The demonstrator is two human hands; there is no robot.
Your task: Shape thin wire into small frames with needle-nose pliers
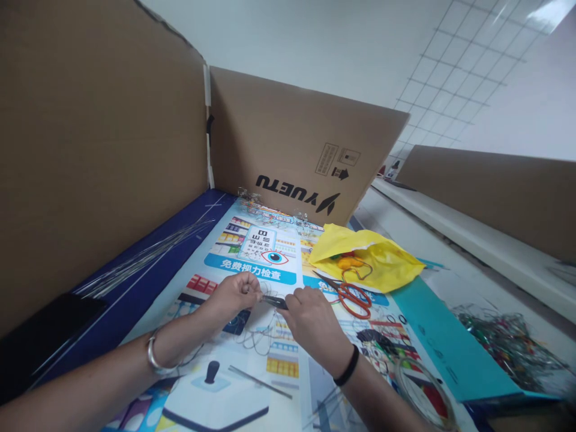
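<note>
My right hand (310,321) is closed around a slim dark metal tool (275,302), like small pliers or tweezers, whose tip points left. Close to that tip, the fingertips of my left hand (238,296) are pinched together. What they hold is too small to make out. Loops of thin wire (257,341) lie on the printed sheet beneath both hands. Scissors with orange handles (355,302) rest right of my right hand, their blades partly open. Beyond them, a yellow bag (391,259) lies with its mouth open, showing orange and red items inside.
Cardboard panels (288,138) stand at the left and back. Long straight wires (148,255) lie on the left beside a black object (49,342). A wire coil (425,393) sits at the lower right. Farther right are a teal sheet (443,342) and tangled metallic strands (508,342).
</note>
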